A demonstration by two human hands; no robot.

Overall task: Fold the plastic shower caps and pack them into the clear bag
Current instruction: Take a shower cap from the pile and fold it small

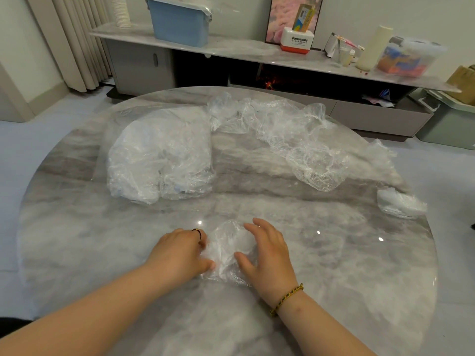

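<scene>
Left hand pinches, right hand touches shower cap lying lengthwise front-to-back.

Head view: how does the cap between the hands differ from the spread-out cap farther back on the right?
The near cap is bunched into a small bundle; the far cap lies opened out, its crinkled rim showing. The near cap is gripped by the left hand and touched by the right hand; the far cap lies untouched. Both are clear crinkled plastic on the marble table.
</scene>
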